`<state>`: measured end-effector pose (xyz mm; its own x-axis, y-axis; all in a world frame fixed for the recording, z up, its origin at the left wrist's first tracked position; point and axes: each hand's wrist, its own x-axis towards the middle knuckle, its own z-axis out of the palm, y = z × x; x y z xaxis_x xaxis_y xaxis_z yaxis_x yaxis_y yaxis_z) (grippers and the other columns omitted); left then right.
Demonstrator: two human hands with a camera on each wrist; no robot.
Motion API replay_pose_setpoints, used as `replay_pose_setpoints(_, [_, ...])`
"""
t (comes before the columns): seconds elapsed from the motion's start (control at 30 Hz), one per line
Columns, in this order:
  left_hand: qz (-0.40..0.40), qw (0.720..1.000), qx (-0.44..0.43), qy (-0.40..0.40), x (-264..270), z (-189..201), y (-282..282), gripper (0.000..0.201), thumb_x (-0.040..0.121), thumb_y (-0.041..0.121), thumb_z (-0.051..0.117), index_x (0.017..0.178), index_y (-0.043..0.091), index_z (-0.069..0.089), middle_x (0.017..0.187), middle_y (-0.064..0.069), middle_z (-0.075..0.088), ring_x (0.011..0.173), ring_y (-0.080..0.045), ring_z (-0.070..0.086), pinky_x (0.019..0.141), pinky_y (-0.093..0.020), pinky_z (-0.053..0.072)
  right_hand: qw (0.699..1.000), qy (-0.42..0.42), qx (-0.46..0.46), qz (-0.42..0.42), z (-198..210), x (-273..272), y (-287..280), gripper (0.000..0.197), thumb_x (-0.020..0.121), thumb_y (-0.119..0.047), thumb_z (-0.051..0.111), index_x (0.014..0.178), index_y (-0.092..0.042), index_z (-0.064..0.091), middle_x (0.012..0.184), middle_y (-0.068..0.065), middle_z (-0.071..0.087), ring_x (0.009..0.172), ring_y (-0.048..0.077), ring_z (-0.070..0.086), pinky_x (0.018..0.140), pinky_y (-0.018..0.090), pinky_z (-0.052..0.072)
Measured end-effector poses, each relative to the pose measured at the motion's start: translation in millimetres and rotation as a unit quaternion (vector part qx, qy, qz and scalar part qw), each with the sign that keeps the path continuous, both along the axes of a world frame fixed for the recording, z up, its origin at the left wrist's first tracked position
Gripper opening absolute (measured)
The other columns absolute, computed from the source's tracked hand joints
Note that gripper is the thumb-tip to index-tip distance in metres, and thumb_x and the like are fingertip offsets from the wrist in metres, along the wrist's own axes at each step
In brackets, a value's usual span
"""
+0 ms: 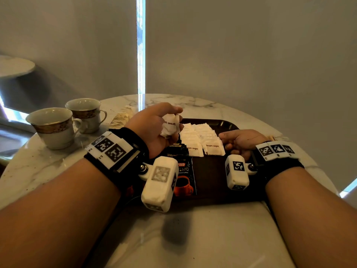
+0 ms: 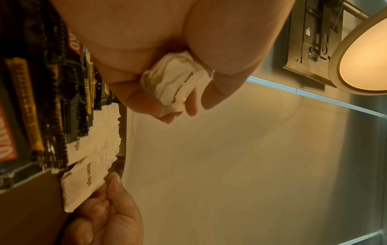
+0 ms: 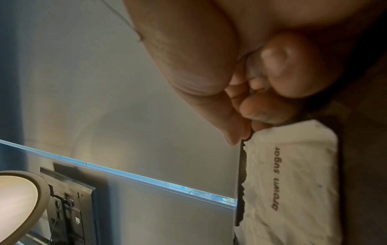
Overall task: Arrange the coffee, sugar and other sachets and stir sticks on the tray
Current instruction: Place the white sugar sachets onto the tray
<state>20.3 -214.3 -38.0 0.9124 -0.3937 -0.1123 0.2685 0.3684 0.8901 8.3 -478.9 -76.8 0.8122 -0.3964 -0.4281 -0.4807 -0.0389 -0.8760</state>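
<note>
Head view, tray: dark tray [image 1: 229, 124] sits on the marble table [image 1: 193, 238]; it holds two overlapping rows of white brown sugar sachets [image 1: 201, 136] and, nearer the person, a fanned row of black coffee sachets [image 1: 184, 176].
Head view, left hand: left hand [image 1: 154, 128] is raised over the tray's left part, fingers curled round a crumpled bundle of sugar sachets [image 1: 170, 126].
Head view, right hand: right hand [image 1: 241, 141] lies low on the tray's right side, fingers curled inward, just beside the nearest sachet in the right row.
Head view, cups: two gold-banded cups [image 1: 56, 126] stand on the table, left of the tray, both seemingly empty, though the far one's bottom is hidden.
Head view, loose items: pale sachets [image 1: 121, 118] lie on the table between the cups and the tray.
Left wrist view: palm and fingers wrap the bundle [image 2: 176, 87], its "brown sugar" print showing; below it run the coffee sachets [image 2: 69, 106] and the sugar rows [image 2: 104, 132].
Right wrist view: fingertips [image 3: 266, 112] are bunched at the corner of the front sugar sachet [image 3: 293, 182], which lies flat on the tray; whether they pinch it or only touch it I cannot tell.
</note>
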Motion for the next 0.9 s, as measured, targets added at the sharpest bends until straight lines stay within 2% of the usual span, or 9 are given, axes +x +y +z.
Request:
replay_pose_setpoints(0.07, [-0.002, 1.000, -0.002, 0.001, -1, 0, 0, 0.018, 0.089, 0.013, 0.059, 0.103, 0.005, 0.068, 0.086, -0.010, 0.062, 0.065, -0.020, 0.065, 0.050, -0.028, 0.049, 1.000, -0.007, 0.005, -0.017, 2, -1, 4, 0.021, 0.093, -0.024, 0.066, 0.091, -0.003, 0.067, 0.063, 0.003, 0.053, 0.044, 0.010, 0.037, 0.040, 0.020, 0.030])
replay_pose_setpoints(0.17, [-0.006, 1.000, -0.001, 0.006, -3, 1, 0, 0.026, 0.090, 0.012, 0.051, 0.107, 0.003, 0.069, 0.105, -0.018, 0.059, 0.080, -0.026, 0.064, 0.054, -0.030, 0.053, 0.999, -0.025, 0.016, -0.042, 3, -3, 5, 0.020, 0.092, -0.022, 0.068, 0.083, -0.006, 0.061, 0.063, 0.003, 0.053, 0.045, 0.011, 0.037, 0.036, 0.020, 0.029])
replay_pose_setpoints(0.33, [-0.023, 0.999, -0.028, 0.018, -3, 3, 1, 0.036, 0.087, 0.008, 0.040, 0.107, -0.001, 0.069, 0.120, -0.026, 0.057, 0.091, -0.036, 0.063, 0.058, -0.034, 0.054, 0.989, -0.118, 0.042, -0.084, 5, -1, 8, 0.015, 0.088, -0.019, 0.071, 0.091, -0.008, 0.061, 0.072, 0.003, 0.057, 0.047, 0.009, 0.043, 0.036, 0.020, 0.028])
replay_pose_setpoints(0.43, [-0.029, 0.999, -0.022, 0.021, -2, 4, 1, 0.037, 0.092, 0.003, 0.039, 0.114, 0.001, 0.068, 0.130, -0.030, 0.055, 0.099, -0.037, 0.064, 0.063, -0.036, 0.060, 0.978, -0.174, 0.094, -0.074, 17, -4, 15, 0.013, 0.090, -0.021, 0.069, 0.094, -0.010, 0.062, 0.074, 0.003, 0.056, 0.049, 0.010, 0.043, 0.035, 0.020, 0.027])
replay_pose_setpoints(0.53, [-0.037, 0.999, -0.007, 0.015, -2, 3, 0, 0.032, 0.095, -0.001, 0.045, 0.115, 0.007, 0.069, 0.128, -0.025, 0.056, 0.101, -0.037, 0.066, 0.065, -0.037, 0.062, 0.970, -0.202, 0.131, -0.018, 33, -14, 31, 0.013, 0.092, -0.025, 0.064, 0.090, -0.012, 0.061, 0.070, 0.001, 0.056, 0.050, 0.009, 0.043, 0.037, 0.018, 0.026])
replay_pose_setpoints(0.6, [-0.040, 0.999, 0.007, 0.001, -2, 2, 0, 0.028, 0.094, -0.001, 0.050, 0.112, 0.009, 0.070, 0.124, -0.021, 0.061, 0.095, -0.033, 0.069, 0.066, -0.039, 0.062, 0.967, -0.211, 0.135, 0.035, 40, -23, 47, 0.016, 0.091, -0.028, 0.064, 0.091, -0.012, 0.062, 0.069, 0.000, 0.056, 0.050, 0.009, 0.044, 0.038, 0.018, 0.026])
replay_pose_setpoints(0.73, [-0.041, 0.998, 0.036, -0.021, -1, 0, 0, 0.025, 0.093, 0.008, 0.062, 0.117, 0.007, 0.067, 0.117, -0.018, 0.069, 0.086, -0.027, 0.069, 0.059, -0.032, 0.058, 0.961, -0.210, 0.127, 0.128, 41, -34, 75, 0.030, 0.075, -0.035, 0.072, 0.091, -0.012, 0.063, 0.071, 0.000, 0.059, 0.050, 0.010, 0.047, 0.039, 0.019, 0.026])
replay_pose_setpoints(0.8, [-0.032, 0.998, 0.036, -0.036, 0, -1, 0, 0.024, 0.091, 0.010, 0.065, 0.115, 0.007, 0.066, 0.106, -0.015, 0.071, 0.079, -0.024, 0.069, 0.056, -0.029, 0.055, 0.957, -0.211, 0.117, 0.159, 40, -35, 85, 0.032, 0.073, -0.031, 0.078, 0.092, -0.012, 0.061, 0.073, 0.002, 0.059, 0.052, 0.011, 0.047, 0.043, 0.021, 0.027])
replay_pose_setpoints(0.9, [-0.015, 0.998, 0.041, -0.049, 1, -1, 1, 0.013, 0.090, 0.009, 0.068, 0.102, 0.010, 0.066, 0.089, -0.009, 0.072, 0.067, -0.019, 0.067, 0.054, -0.027, 0.054, 0.956, -0.218, 0.100, 0.167, 38, -35, 94, 0.036, 0.070, -0.026, 0.083, 0.093, -0.011, 0.059, 0.071, 0.003, 0.061, 0.054, 0.013, 0.048, 0.047, 0.023, 0.030])
